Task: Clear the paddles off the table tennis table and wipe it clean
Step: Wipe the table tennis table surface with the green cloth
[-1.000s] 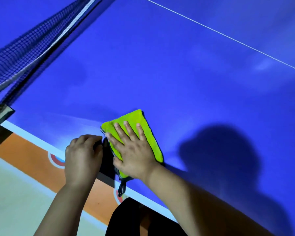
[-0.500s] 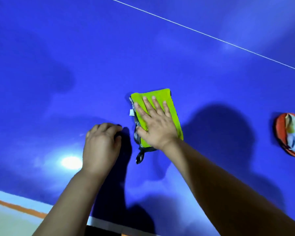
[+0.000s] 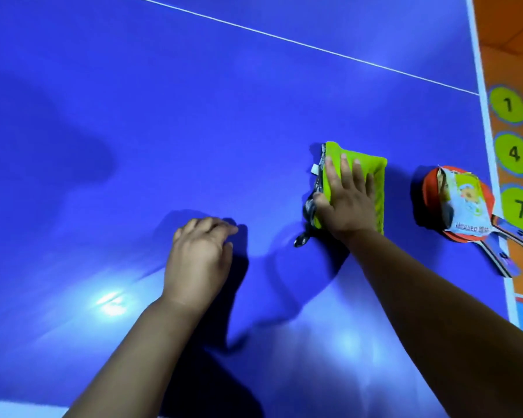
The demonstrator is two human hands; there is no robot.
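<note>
Lime-green cloth (image 3: 367, 173), folded to an oblong, is pressed flat on the blue counter (image 3: 163, 116) by the right hand (image 3: 347, 206), its fingers (image 3: 346, 170) straight and slightly spread. The cloth's long axis runs away from the person, and a dark loop (image 3: 302, 239) trails from its near left corner. The left hand (image 3: 200, 260) is braced on the counter further left, fingers curled under and nothing held. Two red paddles (image 3: 429, 203) are stacked by the right edge, apart from the cloth, with their handles (image 3: 514, 239) pointed near-right past the edge and a printed wrapper (image 3: 462, 200) laid on top.
</note>
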